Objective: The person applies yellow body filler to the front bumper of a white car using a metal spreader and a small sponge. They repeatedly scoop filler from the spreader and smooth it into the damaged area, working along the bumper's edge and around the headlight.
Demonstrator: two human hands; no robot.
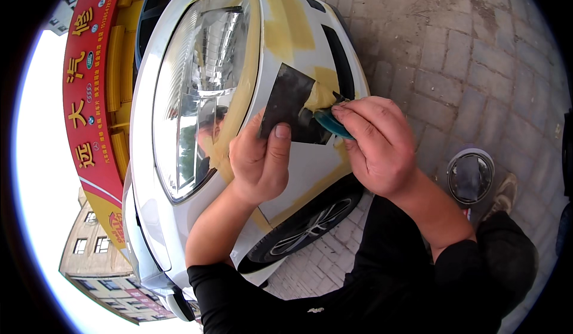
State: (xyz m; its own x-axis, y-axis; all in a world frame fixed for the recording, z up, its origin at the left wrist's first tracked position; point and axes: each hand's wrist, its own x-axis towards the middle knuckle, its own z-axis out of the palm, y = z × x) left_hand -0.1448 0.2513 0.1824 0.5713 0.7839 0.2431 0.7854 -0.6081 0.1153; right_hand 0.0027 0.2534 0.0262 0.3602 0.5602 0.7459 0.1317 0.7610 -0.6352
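Your left hand (259, 161) grips the board (289, 98), your right hand (382, 146) pinches the scraper (331, 124), apparently loading putty (319, 97); the next stroke would want even pressure.

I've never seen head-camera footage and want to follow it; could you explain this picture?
There's no robot, just a person working bare-handed. The picture comes from a wide fisheye camera worn on the person's head, looking down, so straight edges bend near the rim. The left hand holds a dark flat board with yellowish paste on it. The right hand pinches a teal spreader in its fingers, at the board's right side. Behind them is a white car with a clear headlight; yellowish patches mark parts of its body. A round container stands on the paving to the right.
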